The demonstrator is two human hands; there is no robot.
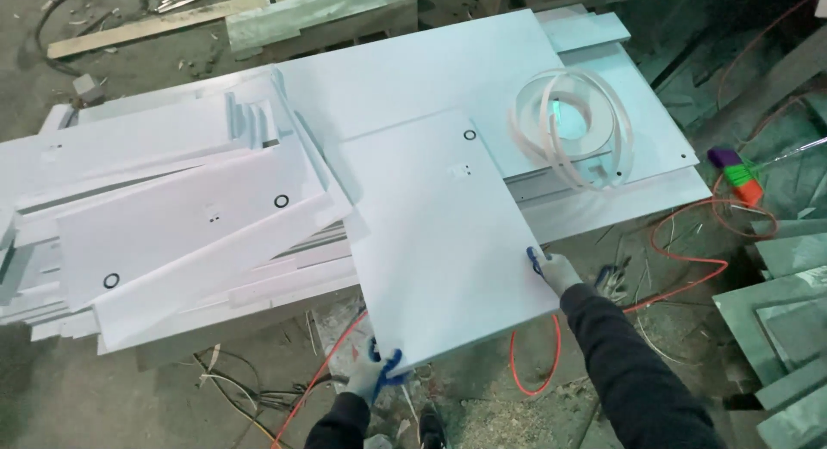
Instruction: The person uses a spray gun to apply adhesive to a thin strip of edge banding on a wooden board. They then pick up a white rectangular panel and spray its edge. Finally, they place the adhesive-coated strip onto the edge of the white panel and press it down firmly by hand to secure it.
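Observation:
A white rectangular panel (439,234) with a small round hole near its far corner lies tilted over a heap of white boards. My left hand (379,373), in a white and blue glove, grips the panel's near left corner. On the right edge, close to the near corner, my right hand (554,271) holds the same panel; it wears the same kind of glove and a dark sleeve. The near end of the panel juts out past the stack, above the floor.
A loose pile of white boards (172,225) spreads to the left. A coil of white edge banding (573,126) rests on a large white sheet (431,70) behind. Orange cable (689,242) loops over the debris-strewn floor. Green-grey panels (784,311) lean at right.

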